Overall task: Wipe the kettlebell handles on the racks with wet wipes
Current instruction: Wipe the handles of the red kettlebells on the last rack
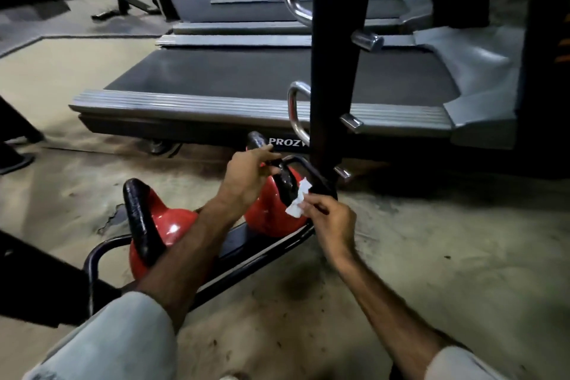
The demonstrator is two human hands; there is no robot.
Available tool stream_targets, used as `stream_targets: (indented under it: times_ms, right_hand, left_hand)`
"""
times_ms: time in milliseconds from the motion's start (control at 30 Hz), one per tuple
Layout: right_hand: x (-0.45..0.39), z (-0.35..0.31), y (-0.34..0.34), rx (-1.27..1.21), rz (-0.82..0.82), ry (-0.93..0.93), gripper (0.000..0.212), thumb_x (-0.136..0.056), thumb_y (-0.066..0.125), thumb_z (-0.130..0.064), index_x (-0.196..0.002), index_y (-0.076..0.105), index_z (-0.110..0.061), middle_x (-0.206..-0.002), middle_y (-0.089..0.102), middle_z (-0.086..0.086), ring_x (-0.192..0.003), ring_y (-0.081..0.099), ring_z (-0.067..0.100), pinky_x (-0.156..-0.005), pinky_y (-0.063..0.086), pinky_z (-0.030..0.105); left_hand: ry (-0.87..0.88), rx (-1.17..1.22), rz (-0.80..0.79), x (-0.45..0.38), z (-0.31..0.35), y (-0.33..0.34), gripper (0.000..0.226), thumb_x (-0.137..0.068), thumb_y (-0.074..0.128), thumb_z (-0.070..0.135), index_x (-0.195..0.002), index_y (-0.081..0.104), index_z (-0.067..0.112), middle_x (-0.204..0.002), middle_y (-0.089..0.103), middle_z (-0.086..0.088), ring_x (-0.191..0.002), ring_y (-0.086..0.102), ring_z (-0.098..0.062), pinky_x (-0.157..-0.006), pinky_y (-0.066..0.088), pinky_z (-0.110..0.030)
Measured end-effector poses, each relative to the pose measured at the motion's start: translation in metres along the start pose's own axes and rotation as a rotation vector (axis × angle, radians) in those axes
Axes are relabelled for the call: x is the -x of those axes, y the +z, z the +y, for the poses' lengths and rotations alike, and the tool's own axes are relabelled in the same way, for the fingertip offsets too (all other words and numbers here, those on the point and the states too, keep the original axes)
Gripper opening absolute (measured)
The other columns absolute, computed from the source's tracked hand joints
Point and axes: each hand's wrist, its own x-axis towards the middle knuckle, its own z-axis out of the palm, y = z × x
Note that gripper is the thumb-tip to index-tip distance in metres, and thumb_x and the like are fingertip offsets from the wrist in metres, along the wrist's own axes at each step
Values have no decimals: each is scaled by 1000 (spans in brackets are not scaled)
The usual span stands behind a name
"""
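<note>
On the low rack (253,248), a red kettlebell (166,225) sits left; the left hand (246,176) grips the second kettlebell's handle (285,182), while the right hand (331,219) pinches a wipe (297,202) against it.

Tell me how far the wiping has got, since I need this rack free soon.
Nothing shows as finished; a cleaned handle can't be told from an uncleaned one here. In hand: the left hand steadies the far kettlebell's handle while the right hand pinches the wet wipe against it. Possibly left: the near kettlebell's handle, untouched now.
</note>
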Motion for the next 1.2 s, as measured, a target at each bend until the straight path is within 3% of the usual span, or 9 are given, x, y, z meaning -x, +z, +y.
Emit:
stream_targets:
  times_ms: [133, 233, 367, 500, 567, 667, 833, 967, 1200]
  right_hand:
    - [-23, -12, 18, -87, 72, -17, 11, -82, 76, -23, -93, 78, -23, -90, 75, -14, -89, 68, 1, -88, 52, 27]
    - [-50, -29, 27, -100, -32, -40, 6, -83, 73, -25, -85, 77, -28, -86, 74, -17, -89, 68, 0, -89, 53, 28]
    - [-36, 3, 11, 16, -74, 30, 9, -88, 67, -26, -87, 76, -25, -82, 74, -11, -80, 66, 4, -84, 54, 36]
    - [-33, 0, 11, -33, -34, 22, 10, -86, 70, -22, -82, 75, -29, -83, 74, -16, -84, 67, 3, -85, 53, 31]
    - [-48, -22, 21, -52, -54, -39, 17, -85, 70, -20, -77, 75, -34, -83, 73, -19, -88, 68, 1, -87, 52, 28]
    - [-60, -44, 36, -92, -125, -128, 19, -83, 72, -21, -79, 75, -39, -90, 75, -13, -91, 70, 5, -90, 55, 33]
    - [-28, -24, 16, 47, -3, -282, 12, -83, 73, -10, -90, 74, -20, -95, 68, -12, -94, 65, 3, -86, 51, 22]
    - [-3, 8, 1, 144, 4, -335, 14, -80, 74, 0, -86, 73, -13, -97, 63, -5, -91, 63, 4, -79, 49, 18]
    - [-34, -32, 13, 272, -36, -700, 12, -87, 72, -7, -98, 75, -6, -100, 59, 6, -95, 61, 12, -87, 51, 21]
  left_hand:
    - [-1, 3, -3, -7, -5, -6, 38, -74, 79, 20, -111, 72, 17, -121, 67, 0, -113, 60, -6, -100, 40, -16]
    - [34, -2, -5, -7, -10, -8, 36, -72, 81, 27, -107, 73, 23, -120, 68, 4, -112, 62, -10, -99, 45, -25]
    - [33, -64, 31, -8, -12, -7, 39, -74, 79, 31, -112, 71, 27, -125, 65, 9, -112, 61, -12, -97, 42, -25]
    - [95, -50, -96, -18, -16, -4, 47, -77, 77, 19, -123, 64, 16, -142, 50, -5, -138, 38, -21, -112, 30, -28]
    - [74, 4, -138, -20, -18, -6, 53, -78, 77, 17, -128, 61, 16, -148, 42, -8, -139, 37, -21, -113, 33, -31]
    - [73, 56, -125, -18, -19, -9, 53, -79, 76, 16, -129, 59, 15, -149, 39, -10, -139, 36, -19, -110, 28, -19]
    - [7, 181, -110, -15, -22, -6, 62, -76, 78, 15, -133, 54, 7, -148, 40, -4, -139, 33, -12, -113, 22, -16]
    - [15, 231, -66, -16, -29, -4, 52, -81, 73, 12, -130, 57, 9, -144, 46, -2, -138, 37, -13, -115, 29, -28]
    - [-25, 340, -29, -19, -32, -5, 36, -86, 66, 5, -122, 64, 8, -136, 55, 0, -130, 45, -8, -108, 32, -17]
